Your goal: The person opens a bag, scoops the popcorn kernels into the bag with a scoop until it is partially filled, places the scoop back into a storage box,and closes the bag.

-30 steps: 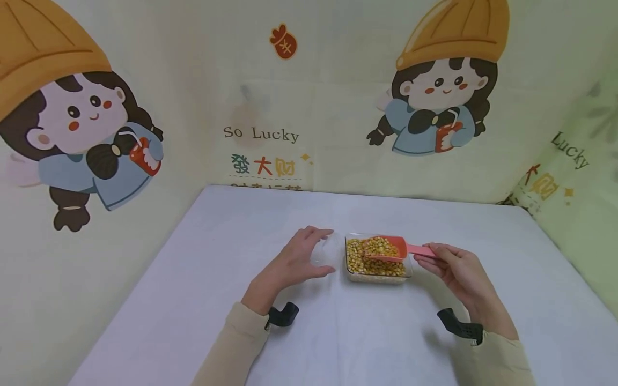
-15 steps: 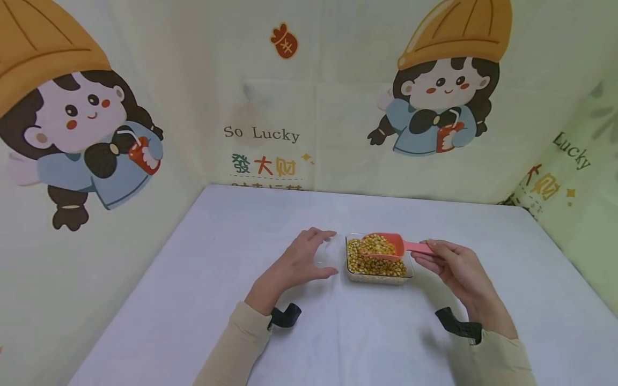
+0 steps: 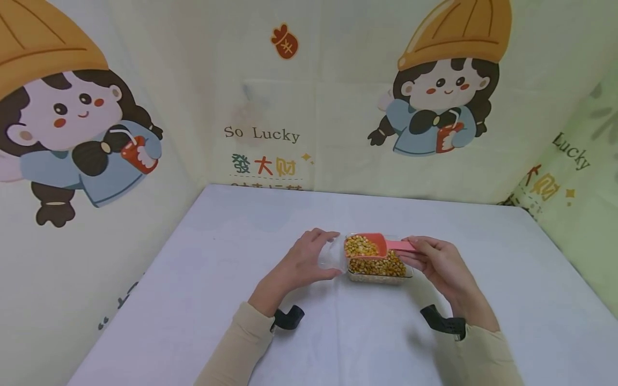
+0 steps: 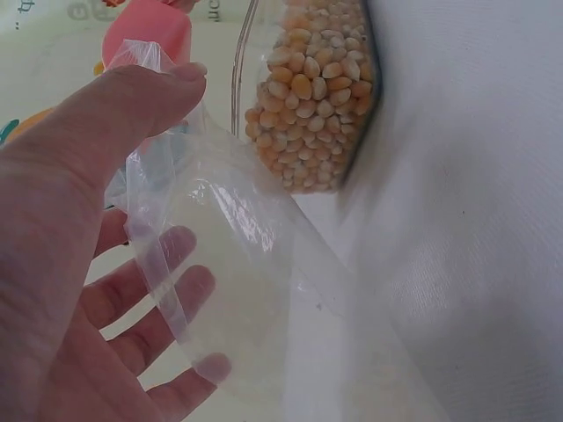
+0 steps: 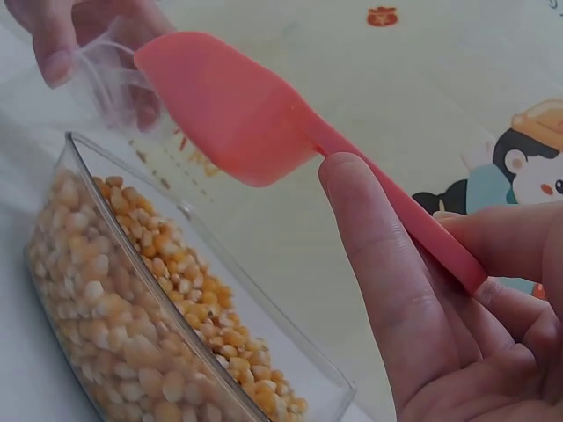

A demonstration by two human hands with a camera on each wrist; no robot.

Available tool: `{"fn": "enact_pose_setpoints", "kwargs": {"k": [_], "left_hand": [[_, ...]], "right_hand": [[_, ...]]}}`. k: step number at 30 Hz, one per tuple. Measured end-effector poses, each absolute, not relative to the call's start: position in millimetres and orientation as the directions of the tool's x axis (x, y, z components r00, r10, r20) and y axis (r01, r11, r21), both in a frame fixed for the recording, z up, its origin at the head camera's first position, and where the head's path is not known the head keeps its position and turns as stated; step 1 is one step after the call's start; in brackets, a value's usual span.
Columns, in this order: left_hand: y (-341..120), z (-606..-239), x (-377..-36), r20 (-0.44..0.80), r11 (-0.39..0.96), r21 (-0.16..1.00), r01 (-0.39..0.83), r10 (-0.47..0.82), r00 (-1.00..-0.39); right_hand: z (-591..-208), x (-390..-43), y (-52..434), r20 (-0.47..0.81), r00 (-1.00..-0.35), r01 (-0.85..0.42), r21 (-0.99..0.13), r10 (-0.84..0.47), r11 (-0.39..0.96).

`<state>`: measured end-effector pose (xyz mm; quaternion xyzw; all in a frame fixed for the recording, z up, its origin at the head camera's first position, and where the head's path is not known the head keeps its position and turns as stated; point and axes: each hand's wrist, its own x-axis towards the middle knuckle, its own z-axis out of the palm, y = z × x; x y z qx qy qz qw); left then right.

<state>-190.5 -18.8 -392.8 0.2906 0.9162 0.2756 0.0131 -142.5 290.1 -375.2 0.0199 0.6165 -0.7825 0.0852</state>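
Pinches the handle of a pink scoop between thumb and fingers of the right hand. Curves the left hand about the mouth of a clear plastic bag, with thumb and fingers spread well apart. Bears a heap of yellow kernels in the scoop, tip close to the bag. Reaches with it over a clear box filled with more corn, standing on the white surface just right of the bag. Wears beige sleeves and black wrist mounts. Faces a pale cloth printed with orange-hatted cartoon figures.
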Motion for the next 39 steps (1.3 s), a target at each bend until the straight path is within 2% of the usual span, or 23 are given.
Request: {"fn": "enact_pose_setpoints", "kwargs": {"k": [13, 39], "left_hand": [[-16, -394, -190, 0.156, 0.655, 0.543, 0.526, 0.537, -0.829], [-17, -394, -191, 0.177, 0.626, 0.57, 0.532, 0.538, -0.824]], "right_hand": [[-376, -147, 276, -0.17, -0.983, 0.177, -0.979, -0.074, -0.102], [-356, -147, 255, -0.081, -0.996, 0.07, -0.98, -0.048, 0.184]]}}
